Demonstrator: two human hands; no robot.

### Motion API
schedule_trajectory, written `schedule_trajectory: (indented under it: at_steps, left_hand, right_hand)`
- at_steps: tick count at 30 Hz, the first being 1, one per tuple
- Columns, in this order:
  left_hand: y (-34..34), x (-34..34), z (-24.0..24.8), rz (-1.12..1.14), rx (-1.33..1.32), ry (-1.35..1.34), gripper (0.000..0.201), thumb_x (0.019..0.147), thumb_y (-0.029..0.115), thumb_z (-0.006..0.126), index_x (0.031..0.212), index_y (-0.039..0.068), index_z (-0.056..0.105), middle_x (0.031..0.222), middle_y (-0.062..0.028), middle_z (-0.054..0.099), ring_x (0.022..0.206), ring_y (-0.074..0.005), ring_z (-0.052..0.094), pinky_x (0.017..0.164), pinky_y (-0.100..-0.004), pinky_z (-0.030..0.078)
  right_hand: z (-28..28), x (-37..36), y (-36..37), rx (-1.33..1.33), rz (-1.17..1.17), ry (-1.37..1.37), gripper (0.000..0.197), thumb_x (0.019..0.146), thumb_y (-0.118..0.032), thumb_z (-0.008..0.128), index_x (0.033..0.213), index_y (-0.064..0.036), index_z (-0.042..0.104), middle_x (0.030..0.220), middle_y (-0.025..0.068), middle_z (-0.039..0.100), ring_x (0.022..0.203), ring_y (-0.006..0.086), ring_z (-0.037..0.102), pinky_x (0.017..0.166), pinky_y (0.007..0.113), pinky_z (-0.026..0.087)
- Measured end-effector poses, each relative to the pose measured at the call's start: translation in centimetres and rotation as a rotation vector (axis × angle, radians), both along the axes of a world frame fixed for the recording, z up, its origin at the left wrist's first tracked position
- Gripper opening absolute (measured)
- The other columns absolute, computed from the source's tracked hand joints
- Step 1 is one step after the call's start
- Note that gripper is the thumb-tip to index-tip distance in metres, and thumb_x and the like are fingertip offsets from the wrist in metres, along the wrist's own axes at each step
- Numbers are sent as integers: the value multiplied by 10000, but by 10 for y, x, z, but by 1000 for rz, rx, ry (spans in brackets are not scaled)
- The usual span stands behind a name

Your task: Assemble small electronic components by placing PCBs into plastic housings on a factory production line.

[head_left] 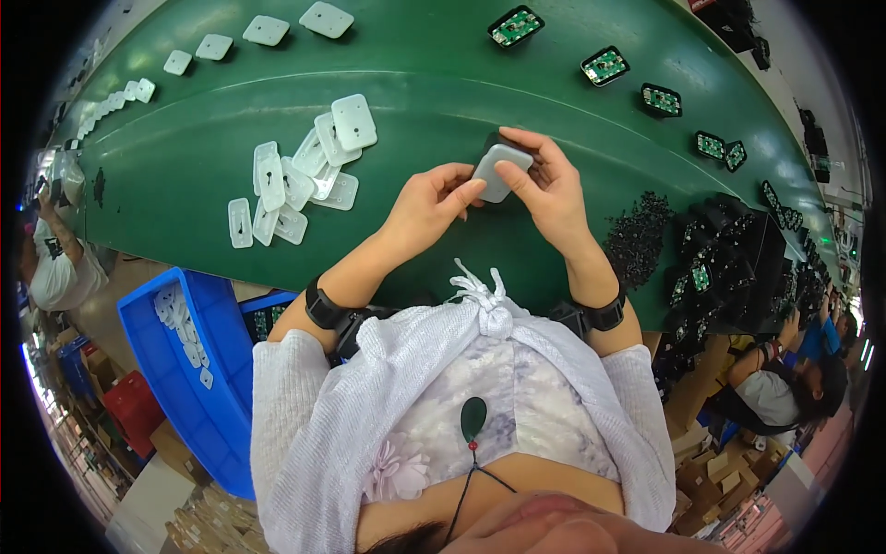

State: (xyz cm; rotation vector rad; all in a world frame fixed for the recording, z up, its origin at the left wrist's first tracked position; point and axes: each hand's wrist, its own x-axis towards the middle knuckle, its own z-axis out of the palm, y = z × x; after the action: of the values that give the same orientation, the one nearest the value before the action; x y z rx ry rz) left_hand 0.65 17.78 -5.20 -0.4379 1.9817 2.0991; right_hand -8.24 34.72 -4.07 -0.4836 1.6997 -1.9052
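A small rounded plastic case (505,172), with a pale grey cover over a black shell, is held between my two hands above the green table. My left hand (426,205) pinches its lower left edge with thumb and fingers. My right hand (551,181) grips it from the right, thumb pressed on the pale cover and fingers wrapped behind the black side. What the case contains is hidden. To the left of my hands lies a loose pile of translucent white plastic covers (354,122). A heap of small black parts (637,242) is near my right forearm.
White covers (267,30) form a row along the far left. Black housings with green circuit boards (604,66) line the far right; more are heaped (711,245) at the right. A blue bin (198,429) with white pieces stands lower left. Other people (780,392) sit farther off.
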Motion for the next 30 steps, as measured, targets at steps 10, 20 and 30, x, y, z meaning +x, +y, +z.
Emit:
schedule_trajectory:
  at_steps: [10, 20, 30]
  left_hand:
    - [-11, -22, 24, -59, -119, 205, 526, 872, 3, 632, 1360, 96, 459, 1141, -82, 576, 885, -146, 607, 663, -240, 529]
    - [-118, -162, -15, 440, -407, 232, 552, 841, 296, 724, 1159, -81, 476, 776, -106, 665, 524, -141, 621, 446, -249, 461]
    - [-139, -160, -8, 356, -690, -88, 670, 843, 430, 693, 1214, -74, 455, 832, -133, 677, 597, -189, 653, 520, -297, 494]
  right_hand:
    - [-9, -5, -3, 50, 4, 206, 526, 908, -199, 672, 1328, -17, 412, 1170, 115, 605, 1042, 184, 594, 909, 303, 462]
    - [-40, -18, 13, 198, -121, 342, 242, 965, -129, 569, 1161, 13, 557, 1003, 99, 651, 813, 130, 613, 758, 245, 496]
    - [-37, -19, 12, 265, -100, 546, 107, 917, -11, 571, 999, 18, 634, 899, 80, 615, 719, 141, 599, 651, 244, 482]
